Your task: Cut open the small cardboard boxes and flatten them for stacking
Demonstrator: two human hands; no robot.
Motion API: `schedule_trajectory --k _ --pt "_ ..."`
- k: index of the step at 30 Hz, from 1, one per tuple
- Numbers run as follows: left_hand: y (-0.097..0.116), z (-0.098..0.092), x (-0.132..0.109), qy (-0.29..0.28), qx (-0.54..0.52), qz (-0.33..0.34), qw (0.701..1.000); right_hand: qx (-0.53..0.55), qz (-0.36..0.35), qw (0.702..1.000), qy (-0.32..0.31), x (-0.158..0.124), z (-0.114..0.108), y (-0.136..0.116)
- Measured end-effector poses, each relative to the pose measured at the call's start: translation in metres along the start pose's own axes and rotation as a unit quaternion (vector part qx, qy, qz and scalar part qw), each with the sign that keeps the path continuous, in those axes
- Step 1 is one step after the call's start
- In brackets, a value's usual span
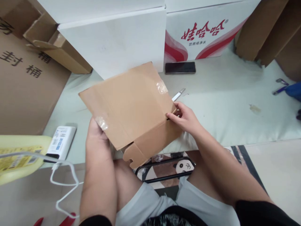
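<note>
A small brown cardboard box (131, 106) with bits of clear tape on its lid is held in front of me, above my lap. My left hand (95, 135) grips its left underside, fingers hidden behind the box. My right hand (184, 117) pinches the box's right corner where the lid meets the side, fingers closed on the cardboard. A silvery blade-like tool (178, 94) lies on the pale mat just beyond my right hand.
A black phone (180, 67) lies by a white and red printed carton (199, 31). A large white box (113, 40) stands behind. Brown cartons (25, 81) at left and right. A white power bank (61, 141) with cable lies at left, beside a yellow container (18, 157).
</note>
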State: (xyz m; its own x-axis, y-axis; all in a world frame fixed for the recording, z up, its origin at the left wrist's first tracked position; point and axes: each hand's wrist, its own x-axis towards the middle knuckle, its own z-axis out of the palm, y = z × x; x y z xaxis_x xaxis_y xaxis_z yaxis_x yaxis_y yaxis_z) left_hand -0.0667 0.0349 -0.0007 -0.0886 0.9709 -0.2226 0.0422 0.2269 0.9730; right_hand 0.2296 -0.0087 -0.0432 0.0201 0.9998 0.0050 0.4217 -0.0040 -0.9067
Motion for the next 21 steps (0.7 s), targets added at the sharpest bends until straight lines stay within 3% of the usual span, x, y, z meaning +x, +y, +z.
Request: schedule_trajectory --k 3,5,7,11,16,19,21 --pt "0.005 -0.002 0.008 -0.018 -0.035 0.052 0.998 -0.082 -0.04 0.993 0.073 0.003 0.003 0.004" --pt "0.007 -0.002 0.01 -0.032 -0.038 0.089 0.995 -0.097 -0.02 0.993 0.06 0.003 0.006 0.006" --pt "0.006 0.0 0.01 -0.027 -0.04 0.075 0.996 -0.084 0.023 0.995 0.047 0.002 0.009 0.006" --pt "0.001 -0.002 0.018 0.023 -0.06 0.029 0.998 0.059 0.051 0.995 0.061 -0.002 0.003 0.002" --pt "-0.002 -0.006 0.032 0.043 -0.117 0.061 0.99 0.301 0.031 0.952 -0.042 -0.009 -0.023 -0.008" --pt "-0.006 0.005 0.03 0.037 -0.164 0.042 0.985 0.293 0.017 0.954 -0.057 -0.021 -0.022 -0.009" --pt "-0.008 0.016 0.025 0.008 -0.171 0.012 0.985 0.244 0.048 0.968 -0.013 -0.035 -0.018 -0.006"
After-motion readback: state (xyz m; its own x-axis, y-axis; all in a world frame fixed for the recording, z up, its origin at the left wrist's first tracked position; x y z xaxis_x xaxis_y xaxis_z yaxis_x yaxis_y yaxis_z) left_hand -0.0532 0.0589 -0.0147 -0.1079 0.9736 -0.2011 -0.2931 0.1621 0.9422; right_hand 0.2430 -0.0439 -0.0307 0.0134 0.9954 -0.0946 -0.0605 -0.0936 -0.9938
